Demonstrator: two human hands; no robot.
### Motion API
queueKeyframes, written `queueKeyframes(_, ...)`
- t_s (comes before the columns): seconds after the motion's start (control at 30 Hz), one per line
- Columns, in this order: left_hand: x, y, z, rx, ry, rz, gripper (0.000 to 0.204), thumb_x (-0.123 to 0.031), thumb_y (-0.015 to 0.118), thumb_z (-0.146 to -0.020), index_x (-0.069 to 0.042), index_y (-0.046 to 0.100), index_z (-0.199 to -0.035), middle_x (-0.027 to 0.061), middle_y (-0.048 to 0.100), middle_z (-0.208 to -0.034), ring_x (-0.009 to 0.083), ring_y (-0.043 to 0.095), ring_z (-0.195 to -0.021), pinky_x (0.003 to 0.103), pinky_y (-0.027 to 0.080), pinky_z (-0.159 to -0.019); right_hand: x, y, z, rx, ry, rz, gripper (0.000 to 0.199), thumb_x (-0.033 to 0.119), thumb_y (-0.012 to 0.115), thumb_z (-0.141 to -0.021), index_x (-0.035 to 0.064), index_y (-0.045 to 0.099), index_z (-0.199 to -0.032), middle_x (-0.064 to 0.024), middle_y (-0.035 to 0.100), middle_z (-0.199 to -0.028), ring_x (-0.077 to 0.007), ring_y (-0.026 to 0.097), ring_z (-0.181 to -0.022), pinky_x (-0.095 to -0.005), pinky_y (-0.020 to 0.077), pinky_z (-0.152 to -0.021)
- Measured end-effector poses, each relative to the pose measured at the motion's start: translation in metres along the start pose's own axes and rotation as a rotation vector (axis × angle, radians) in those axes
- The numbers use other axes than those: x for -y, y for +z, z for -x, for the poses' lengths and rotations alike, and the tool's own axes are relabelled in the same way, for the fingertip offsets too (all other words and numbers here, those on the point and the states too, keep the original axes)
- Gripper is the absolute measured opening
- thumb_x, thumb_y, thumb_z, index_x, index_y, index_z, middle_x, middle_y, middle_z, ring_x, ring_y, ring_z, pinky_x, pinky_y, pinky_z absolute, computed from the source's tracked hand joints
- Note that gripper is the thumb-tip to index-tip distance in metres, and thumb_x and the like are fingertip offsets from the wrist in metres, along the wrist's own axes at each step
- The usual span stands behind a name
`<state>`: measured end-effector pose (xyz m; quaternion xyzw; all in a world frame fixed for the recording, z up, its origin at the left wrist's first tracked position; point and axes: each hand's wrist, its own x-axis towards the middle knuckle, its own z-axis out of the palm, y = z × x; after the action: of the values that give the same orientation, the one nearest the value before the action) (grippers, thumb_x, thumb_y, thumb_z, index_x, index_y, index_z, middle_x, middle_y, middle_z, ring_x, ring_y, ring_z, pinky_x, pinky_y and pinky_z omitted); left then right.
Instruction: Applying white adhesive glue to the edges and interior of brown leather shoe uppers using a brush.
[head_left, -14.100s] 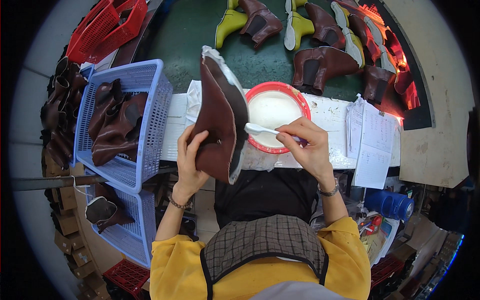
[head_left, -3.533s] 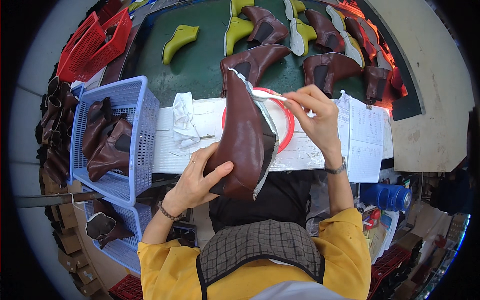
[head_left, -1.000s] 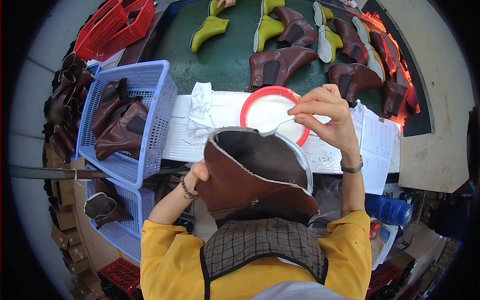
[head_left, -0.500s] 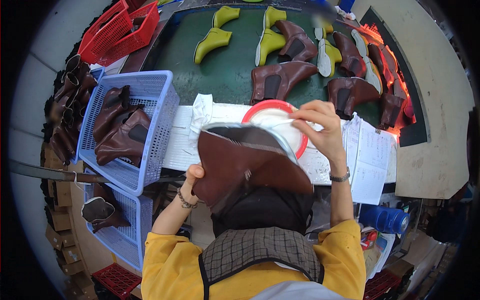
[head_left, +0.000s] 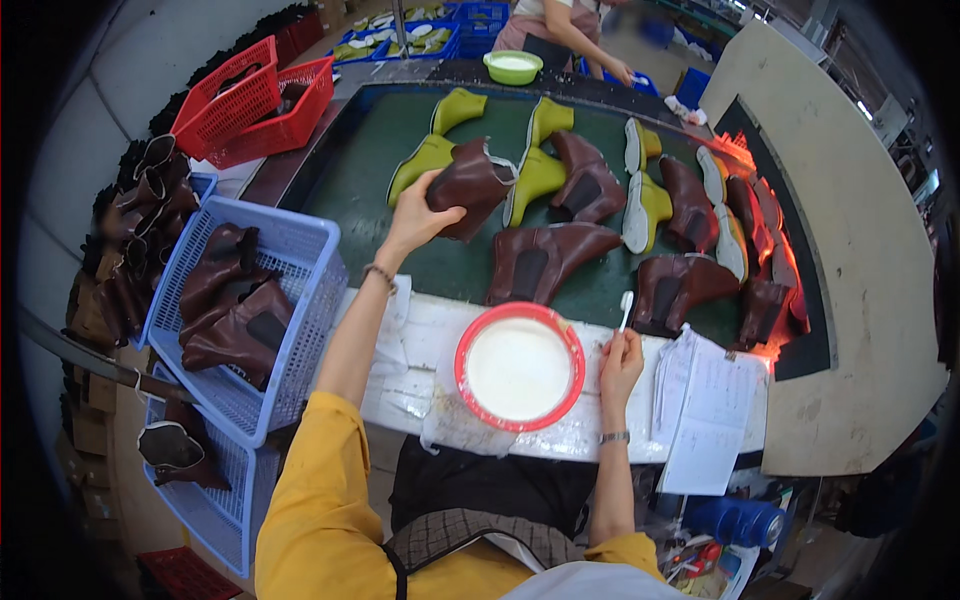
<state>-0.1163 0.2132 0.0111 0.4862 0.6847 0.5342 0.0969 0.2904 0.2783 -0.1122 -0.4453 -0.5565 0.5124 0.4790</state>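
Note:
My left hand grips a brown leather boot upper by its side and holds it over the green work surface, in front of a yellow-green shoe form. A pale edge runs round the upper's raised opening. My right hand is closed on a small white brush, its head pointing up and away. Left of that hand, a red-rimmed bowl of white liquid stands on the white ledge. A brown boot upper lies just beyond the bowl.
Several brown uppers and yellow-green forms lie toward an orange-lit opening at the right. A blue basket of uppers stands left; red baskets are farther back. Papers lie at my right. A co-worker's arm shows beyond a green bowl.
My left hand has carried the upper from before my body forward onto the green surface. My right hand, with the brush, has come down from above the bowl to its right side.

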Motion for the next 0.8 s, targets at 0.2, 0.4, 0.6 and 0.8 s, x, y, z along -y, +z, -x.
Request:
queueKeyframes(0.2,0.104,0.008,-0.065,-0.094,0.213,-0.556,0.069,-0.013,0.078,-0.072,-0.018,0.059,-0.138,0.0136,0.064,-0.127,0.0361,0.061,-0.118,0.046,0.051,-0.1,0.0,0.023,0.005,0.007,0.034,-0.032,0.014,0.017,0.057,-0.106,0.0035,0.06,-0.108,0.0038,0.053,-0.069,-0.0017,0.043,-0.054,-0.0194,0.0324,-0.046)
queueKeyframes(0.4,-0.008,0.052,-0.025,-0.239,0.282,-0.08,0.03,-0.013,0.066,-0.09,0.0,0.072,-0.116,0.0188,0.075,-0.103,0.0331,0.072,-0.093,0.041,0.055,-0.086,-0.015,-0.002,-0.007,-0.011,-0.019,0.018,0.014,0.018,0.056,-0.106,0.0039,0.06,-0.106,0.0043,0.051,-0.068,-0.0012,0.04,-0.05,-0.0193,0.0282,-0.042)
queueKeyframes(0.6,-0.131,-0.091,0.187,-0.172,0.216,-0.14,0.034,-0.007,0.054,-0.1,-0.009,0.066,-0.131,0.0073,0.077,-0.103,0.0169,0.072,-0.077,0.04,0.051,-0.091,-0.015,0.012,-0.008,0.066,-0.066,0.008,0.019,0.021,0.055,-0.107,0.0027,0.06,-0.108,0.0043,0.048,-0.07,-0.0007,0.037,-0.049,-0.0183,0.0258,-0.04)
queueKeyframes(0.8,-0.095,-0.276,0.332,-1.177,-0.053,-0.557,0.037,-0.007,0.044,-0.107,-0.001,0.045,-0.144,0.015,0.066,-0.121,0.0187,0.07,-0.094,0.03,0.056,-0.082,-0.004,0.001,0.0,0.079,-0.103,0.074,0.021,0.024,0.057,-0.107,0.0029,0.061,-0.107,0.004,0.051,-0.069,-0.0004,0.036,-0.046,-0.0187,0.0245,-0.038)
